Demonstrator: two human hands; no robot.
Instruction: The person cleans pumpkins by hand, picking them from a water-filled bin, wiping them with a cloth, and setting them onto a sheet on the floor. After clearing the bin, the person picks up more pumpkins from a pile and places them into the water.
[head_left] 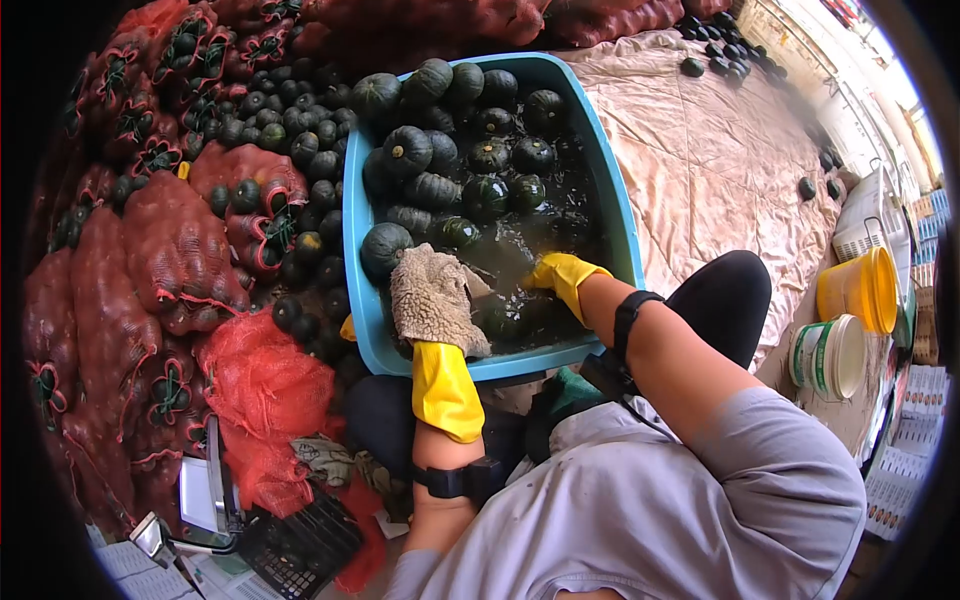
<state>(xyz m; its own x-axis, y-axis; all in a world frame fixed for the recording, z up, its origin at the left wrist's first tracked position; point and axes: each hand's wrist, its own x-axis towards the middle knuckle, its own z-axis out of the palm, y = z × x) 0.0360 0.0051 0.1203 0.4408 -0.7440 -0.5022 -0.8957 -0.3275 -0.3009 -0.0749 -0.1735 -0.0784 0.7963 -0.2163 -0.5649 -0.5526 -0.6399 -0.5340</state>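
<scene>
A blue tub (pixel 612 190) holds dark water and several dark green squashes (pixel 408 152), some heaped above the surface at its far left. My left hand (pixel 446 390), in a yellow rubber glove, is at the tub's near left, with a beige fleecy cloth (pixel 432 292) bunched over it. The cloth hides my fingers and touches or nearly touches a squash (pixel 384 248). My right hand (pixel 566 276), also in a yellow glove, dips into the water at the near right. Splashing water hides its fingers and anything in them.
Red mesh sacks (pixel 180 250) of squashes are piled at the left, with loose squashes (pixel 300 125) beside the tub. A beige sheet (pixel 690 150) covers the floor at right. A yellow bucket (pixel 855 290) and white bucket (pixel 828 358) stand there. A black scale (pixel 295 545) lies at lower left.
</scene>
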